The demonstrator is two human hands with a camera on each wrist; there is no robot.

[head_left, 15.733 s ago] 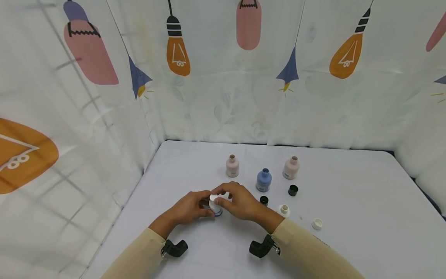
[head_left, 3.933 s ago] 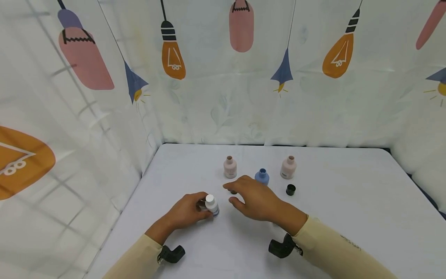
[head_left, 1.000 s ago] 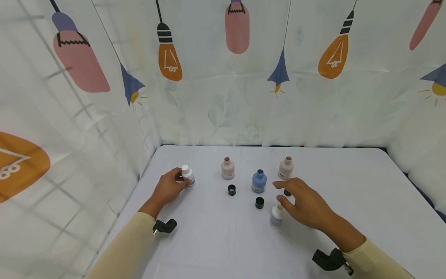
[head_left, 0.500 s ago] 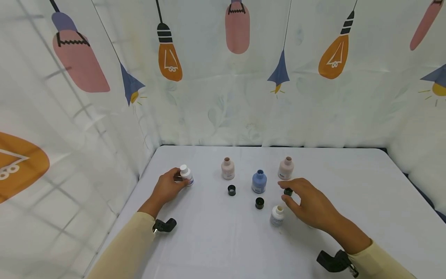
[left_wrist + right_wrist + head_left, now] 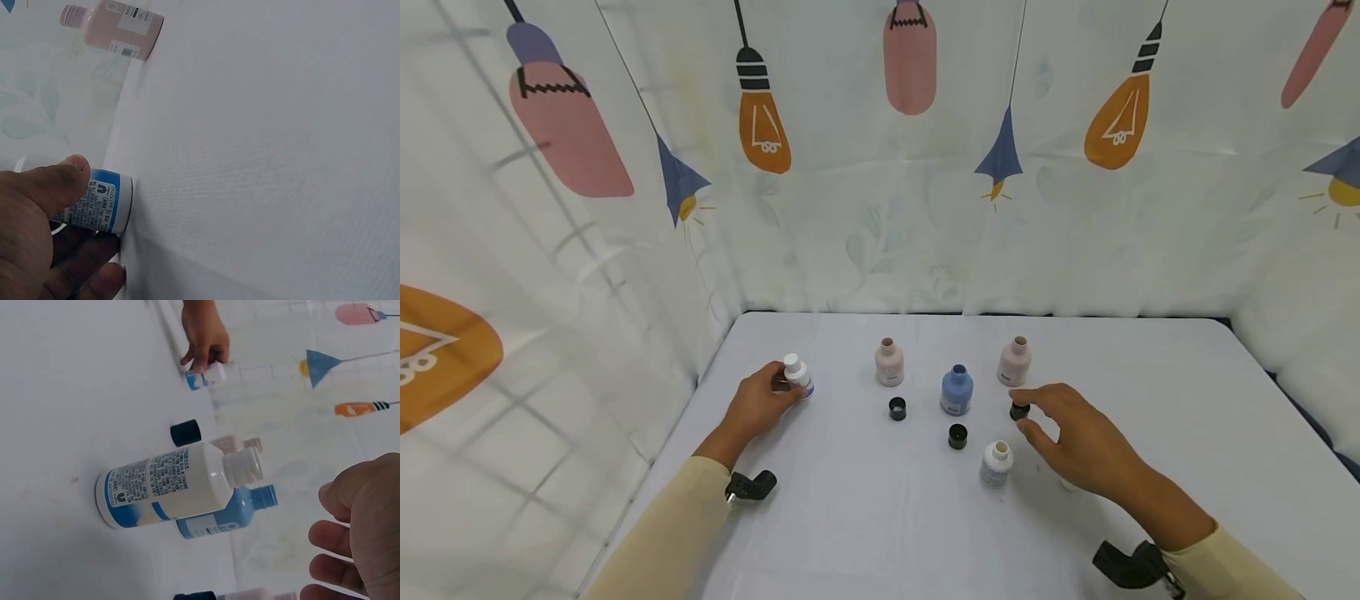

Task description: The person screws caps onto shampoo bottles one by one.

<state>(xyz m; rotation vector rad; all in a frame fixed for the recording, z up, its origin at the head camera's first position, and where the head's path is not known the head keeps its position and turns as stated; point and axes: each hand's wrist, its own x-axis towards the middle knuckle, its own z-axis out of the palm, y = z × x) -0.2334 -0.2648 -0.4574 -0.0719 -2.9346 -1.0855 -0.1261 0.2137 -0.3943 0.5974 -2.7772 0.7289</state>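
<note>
My left hand [image 5: 762, 406] grips a small white bottle [image 5: 798, 374] with a white cap at the table's left. In the left wrist view, thumb and fingers close round that bottle's blue-banded label [image 5: 103, 199], its base at the table. My right hand [image 5: 1078, 437] is over the right of the table, thumb and fingers curved and apart. Between its fingertips, as the head view shows it, is a black cap [image 5: 1018, 412]. The right wrist view puts the fingers [image 5: 331, 537] apart from the caps. An uncapped white bottle [image 5: 996, 465] stands left of this hand.
Two uncapped pale pink bottles [image 5: 890, 363] [image 5: 1015, 362] stand at the back, with an uncapped blue bottle [image 5: 957, 391] between them. Two more black caps [image 5: 897, 408] [image 5: 957, 437] lie nearer. A white cap [image 5: 1069, 485] shows partly below the right hand.
Both hands were on the white bottle mid-table; my left hand has since carried it back and left. My right hand has moved right, lately edging further right at the black cap.
</note>
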